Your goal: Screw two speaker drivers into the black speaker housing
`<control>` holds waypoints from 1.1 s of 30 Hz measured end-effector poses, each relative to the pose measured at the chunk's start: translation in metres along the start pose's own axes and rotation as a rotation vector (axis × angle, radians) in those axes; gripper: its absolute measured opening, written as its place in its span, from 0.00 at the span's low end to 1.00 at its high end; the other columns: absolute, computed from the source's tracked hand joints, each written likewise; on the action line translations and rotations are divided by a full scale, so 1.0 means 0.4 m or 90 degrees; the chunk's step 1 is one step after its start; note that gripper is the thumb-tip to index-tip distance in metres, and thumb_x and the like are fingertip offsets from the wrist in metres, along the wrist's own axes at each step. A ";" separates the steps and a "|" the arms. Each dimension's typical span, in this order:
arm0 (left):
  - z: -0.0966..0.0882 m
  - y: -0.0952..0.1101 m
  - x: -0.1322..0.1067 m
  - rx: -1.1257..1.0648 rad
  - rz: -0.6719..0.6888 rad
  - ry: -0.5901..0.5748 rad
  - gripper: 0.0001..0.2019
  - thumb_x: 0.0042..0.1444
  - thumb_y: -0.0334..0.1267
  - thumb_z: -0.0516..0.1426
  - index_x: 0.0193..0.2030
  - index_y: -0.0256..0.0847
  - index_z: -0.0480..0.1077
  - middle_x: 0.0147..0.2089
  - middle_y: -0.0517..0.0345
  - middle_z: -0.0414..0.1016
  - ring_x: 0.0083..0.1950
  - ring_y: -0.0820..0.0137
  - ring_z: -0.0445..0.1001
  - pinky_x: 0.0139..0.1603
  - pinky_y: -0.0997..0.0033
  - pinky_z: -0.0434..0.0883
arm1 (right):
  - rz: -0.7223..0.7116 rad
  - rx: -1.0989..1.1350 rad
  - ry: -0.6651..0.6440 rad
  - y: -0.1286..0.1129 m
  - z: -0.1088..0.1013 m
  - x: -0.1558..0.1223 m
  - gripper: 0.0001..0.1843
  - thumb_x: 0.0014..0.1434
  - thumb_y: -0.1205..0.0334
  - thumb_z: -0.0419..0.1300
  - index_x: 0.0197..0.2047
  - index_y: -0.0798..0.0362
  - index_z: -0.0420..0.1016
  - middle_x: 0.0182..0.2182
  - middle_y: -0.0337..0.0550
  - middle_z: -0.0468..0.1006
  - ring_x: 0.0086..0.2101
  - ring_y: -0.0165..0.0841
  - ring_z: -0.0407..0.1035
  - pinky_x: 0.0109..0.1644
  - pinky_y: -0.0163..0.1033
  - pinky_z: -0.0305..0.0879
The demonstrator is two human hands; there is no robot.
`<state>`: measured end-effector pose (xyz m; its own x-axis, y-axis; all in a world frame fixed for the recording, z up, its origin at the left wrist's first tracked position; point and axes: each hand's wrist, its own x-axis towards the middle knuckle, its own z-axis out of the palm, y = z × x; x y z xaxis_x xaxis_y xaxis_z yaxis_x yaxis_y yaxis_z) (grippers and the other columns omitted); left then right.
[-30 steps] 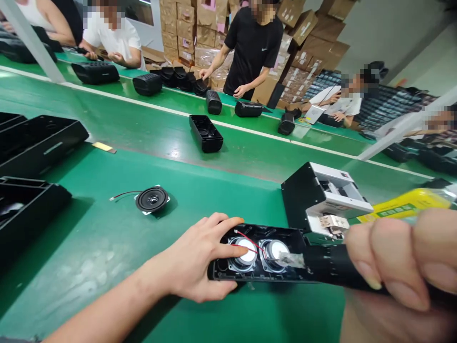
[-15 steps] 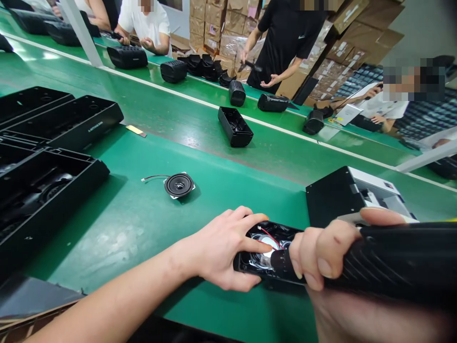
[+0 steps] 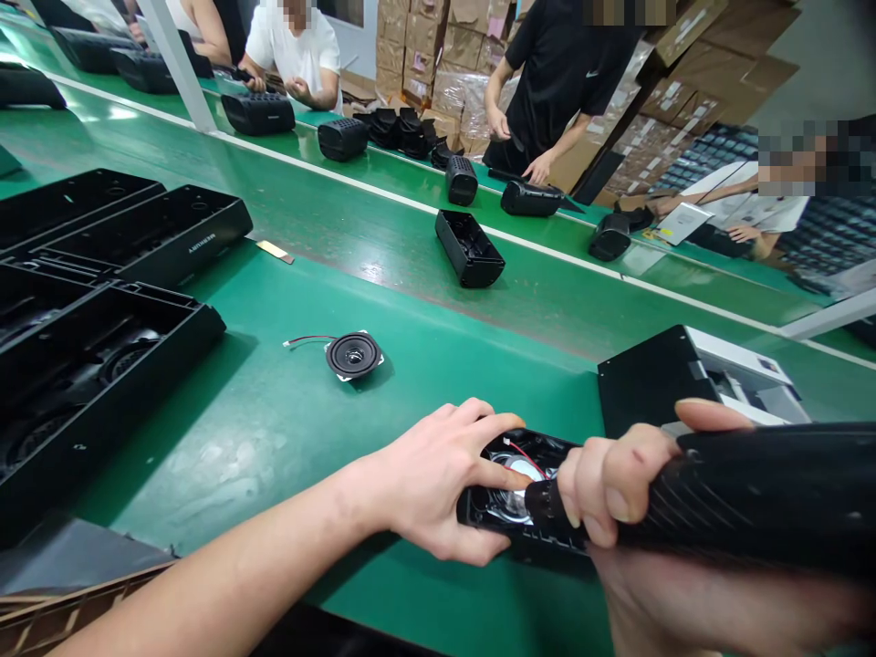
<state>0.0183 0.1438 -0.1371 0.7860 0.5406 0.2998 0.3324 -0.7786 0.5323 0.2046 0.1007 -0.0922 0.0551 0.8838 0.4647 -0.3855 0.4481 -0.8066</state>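
Note:
My left hand (image 3: 448,479) grips the left end of an open black speaker housing (image 3: 544,550) on the green bench, thumb on the near side and fingers across the top. Inside the housing lies a speaker driver (image 3: 505,507) with a red wire. My right hand (image 3: 620,479) is wrapped round a black electric screwdriver (image 3: 759,484), held nearly level. Its nose points down into the housing beside my left index finger; the tip is hard to make out. A loose speaker driver (image 3: 354,356) with a thin lead rests on the bench beyond my left hand.
Several large black housings (image 3: 182,319) stand at the left. A black and white box (image 3: 647,383) is at the right. Another open housing (image 3: 471,255) sits on the green conveyor (image 3: 328,228). Co-workers stand across the line among black speakers (image 3: 258,114) and stacked cartons (image 3: 411,46).
The whole view has shifted slightly, so things appear further right. Both hands keep their grips. Across the line, the person in black has lowered their hands towards a speaker.

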 end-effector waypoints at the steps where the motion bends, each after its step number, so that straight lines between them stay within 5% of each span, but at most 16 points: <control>1: -0.001 0.000 0.000 0.001 0.001 -0.001 0.23 0.53 0.50 0.66 0.57 0.53 0.79 0.70 0.53 0.64 0.60 0.53 0.67 0.62 0.53 0.71 | 0.004 -0.001 0.005 0.001 -0.001 0.000 0.30 0.64 0.34 0.61 0.58 0.47 0.77 0.24 0.37 0.74 0.18 0.33 0.65 0.21 0.41 0.68; 5: -0.004 0.000 0.002 0.009 0.009 -0.009 0.24 0.53 0.51 0.66 0.57 0.53 0.79 0.70 0.52 0.64 0.60 0.52 0.67 0.60 0.52 0.72 | -0.002 -0.003 0.003 0.009 -0.016 0.012 0.31 0.62 0.32 0.62 0.57 0.46 0.77 0.23 0.35 0.73 0.17 0.30 0.63 0.21 0.38 0.66; 11: -0.008 0.003 0.003 0.012 0.013 -0.010 0.22 0.53 0.51 0.67 0.55 0.51 0.80 0.69 0.52 0.65 0.59 0.53 0.67 0.58 0.53 0.72 | 0.002 0.021 -0.021 0.018 -0.047 0.028 0.41 0.59 0.20 0.49 0.55 0.44 0.78 0.21 0.35 0.72 0.15 0.29 0.62 0.19 0.37 0.64; 16: -0.006 0.000 0.003 0.015 0.023 -0.007 0.24 0.53 0.51 0.67 0.57 0.52 0.79 0.70 0.52 0.64 0.59 0.53 0.67 0.59 0.53 0.71 | 0.014 0.013 0.001 0.015 -0.019 -0.010 0.28 0.62 0.33 0.61 0.55 0.45 0.78 0.24 0.36 0.74 0.18 0.32 0.66 0.22 0.40 0.69; 22: -0.002 0.000 0.005 0.014 0.023 -0.005 0.24 0.52 0.52 0.67 0.56 0.52 0.79 0.70 0.52 0.64 0.58 0.54 0.66 0.58 0.55 0.70 | 0.171 0.055 -0.167 -0.028 -0.012 0.007 0.20 0.74 0.55 0.49 0.47 0.44 0.84 0.26 0.42 0.81 0.24 0.37 0.74 0.32 0.45 0.75; 26: -0.002 0.000 0.003 0.025 0.020 -0.007 0.25 0.52 0.53 0.66 0.57 0.53 0.79 0.70 0.52 0.64 0.59 0.54 0.66 0.57 0.55 0.71 | 0.358 0.034 -0.232 -0.054 -0.005 0.038 0.27 0.72 0.49 0.52 0.30 0.51 0.86 0.24 0.49 0.81 0.28 0.42 0.76 0.38 0.48 0.75; 33: 0.004 -0.006 0.003 0.041 0.021 0.001 0.26 0.51 0.54 0.68 0.57 0.55 0.79 0.69 0.53 0.65 0.59 0.55 0.66 0.55 0.57 0.70 | 0.315 -0.003 -0.194 -0.059 0.008 0.040 0.27 0.71 0.50 0.53 0.28 0.50 0.85 0.19 0.48 0.78 0.23 0.41 0.74 0.29 0.46 0.71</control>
<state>0.0192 0.1458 -0.1392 0.7967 0.5142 0.3176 0.3388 -0.8151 0.4699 0.2116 0.1038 -0.0648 -0.3979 0.9101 0.1157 -0.2935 -0.0067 -0.9559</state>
